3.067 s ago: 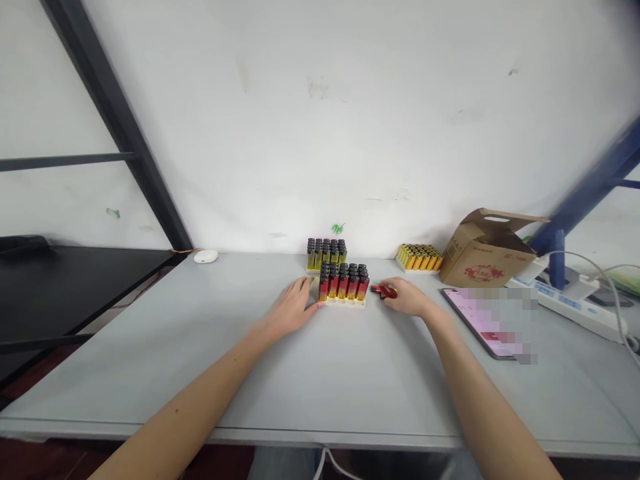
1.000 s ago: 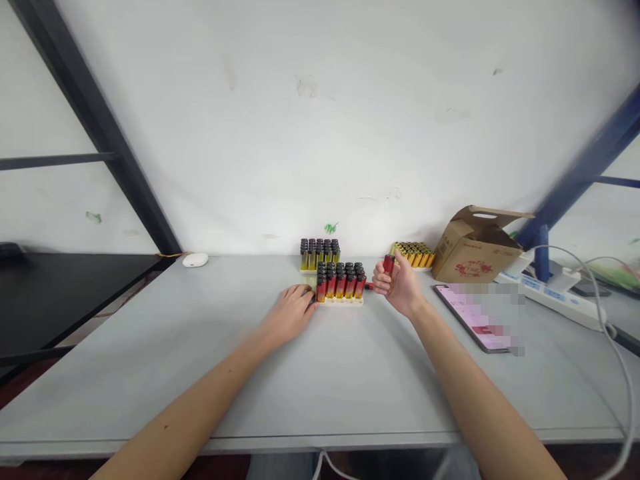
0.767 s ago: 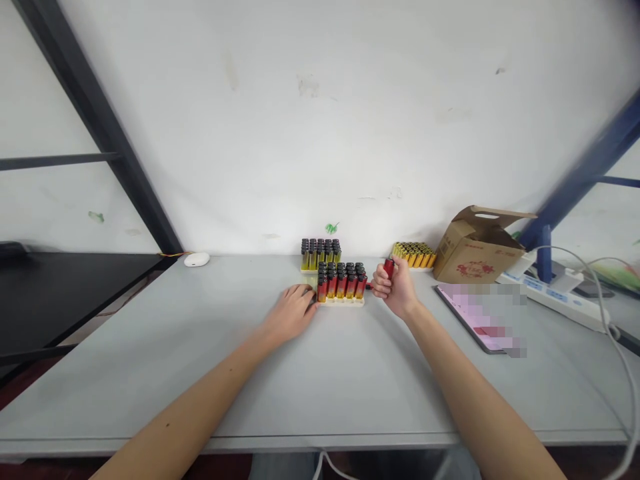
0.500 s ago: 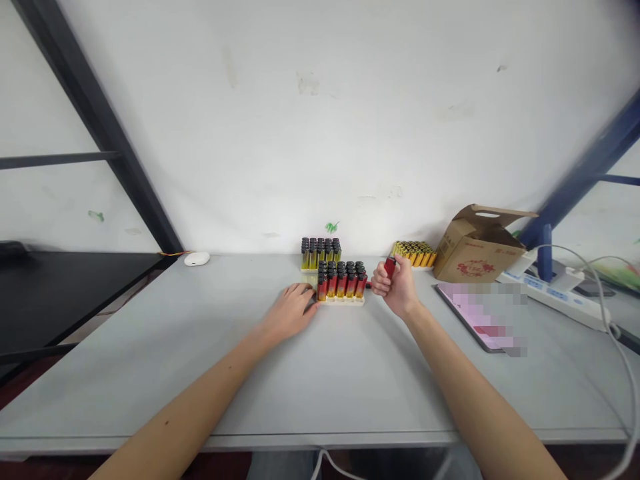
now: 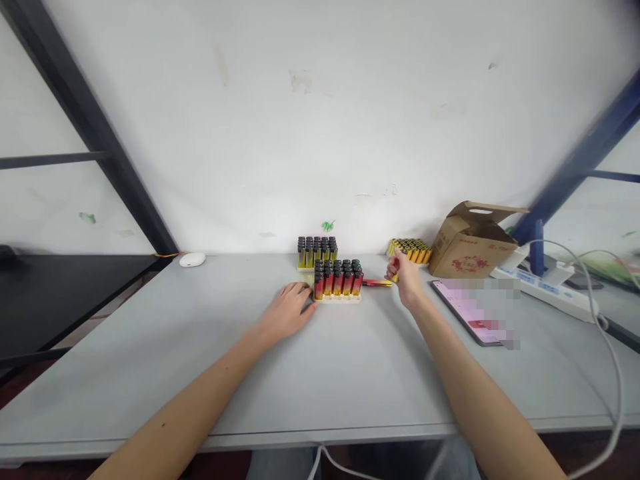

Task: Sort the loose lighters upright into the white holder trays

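Note:
My left hand (image 5: 287, 310) lies on the table with fingers spread loosely, its fingertips and thumb against the left end of a white rack (image 5: 345, 299). Several red-to-yellow lighters (image 5: 339, 281) with black tops stand upright in that rack. My right hand (image 5: 406, 275) is closed around a lighter (image 5: 395, 277); its yellow end shows below the fingers and most of it is hidden. Just left of that hand, another red-and-yellow lighter (image 5: 376, 283) lies flat on the table.
Behind stands a second rack of yellow-green lighters (image 5: 317, 252) with black tops. Yellow cylinders (image 5: 413, 250) stand packed together at the back right, beside an open cardboard box (image 5: 470, 250). A phone or tablet (image 5: 467, 313), power strip (image 5: 550, 293) and white case (image 5: 193, 259) are also on the table.
My right hand has turned over and shifted slightly right; the red part of its lighter no longer shows, and the lighter lying on the table is now uncovered. My left hand stays put.

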Available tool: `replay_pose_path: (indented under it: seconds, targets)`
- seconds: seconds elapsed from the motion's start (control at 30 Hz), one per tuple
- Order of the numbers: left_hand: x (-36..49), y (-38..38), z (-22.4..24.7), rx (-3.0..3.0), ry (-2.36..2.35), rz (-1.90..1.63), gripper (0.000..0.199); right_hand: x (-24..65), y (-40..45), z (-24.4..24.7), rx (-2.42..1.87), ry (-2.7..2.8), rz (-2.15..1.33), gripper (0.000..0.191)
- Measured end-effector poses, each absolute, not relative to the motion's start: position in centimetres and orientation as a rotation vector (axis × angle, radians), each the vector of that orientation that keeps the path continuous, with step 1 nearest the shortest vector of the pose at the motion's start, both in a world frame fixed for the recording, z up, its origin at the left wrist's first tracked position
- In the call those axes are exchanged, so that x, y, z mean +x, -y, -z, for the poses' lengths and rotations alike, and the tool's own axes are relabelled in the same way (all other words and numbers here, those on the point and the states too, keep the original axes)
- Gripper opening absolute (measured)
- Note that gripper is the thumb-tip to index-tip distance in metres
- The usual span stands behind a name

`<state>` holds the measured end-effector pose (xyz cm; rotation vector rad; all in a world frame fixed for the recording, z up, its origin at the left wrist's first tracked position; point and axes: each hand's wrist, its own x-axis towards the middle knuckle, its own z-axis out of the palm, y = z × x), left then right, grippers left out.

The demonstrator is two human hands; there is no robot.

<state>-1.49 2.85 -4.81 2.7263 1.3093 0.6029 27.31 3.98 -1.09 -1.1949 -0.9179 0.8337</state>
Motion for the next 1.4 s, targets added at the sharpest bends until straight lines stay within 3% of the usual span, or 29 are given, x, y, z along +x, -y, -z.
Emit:
replay_pose_path:
  seconds: [0.27, 0.73, 0.9, 1.1, 1.4]
  targets:
    - [-1.5, -2.8, 4.7, 2.744, -1.310, -0.575, 0.025, 25.9, -3.5, 0.9, -1.075, 0.975, -1.067, 0.049]
    - [-1.5, -2.6, 4.6, 2.782, -1.308, -0.553, 0.025, 21.5, 0.6, -1.6, -0.679, 1.377, -1.328, 0.044]
    - [-1.5, -2.5, 4.5, 2.777, -1.303, -0.559, 0.025, 20.6, 0.8, -0.8, -0.826, 1.480, -1.176, 0.029]
    - [-1.5, -2.5, 4.4, 2.748, -1.299, -0.570, 0.026, 20.1, 0.9, 0.2, -1.015, 1.792, -0.763, 0.020]
    - [-2.0, -3.0, 4.7, 2.635, -1.298, -0.726, 0.034, 20.3, -0.2, 1.7, -1.096, 1.932, -0.475, 0.020]
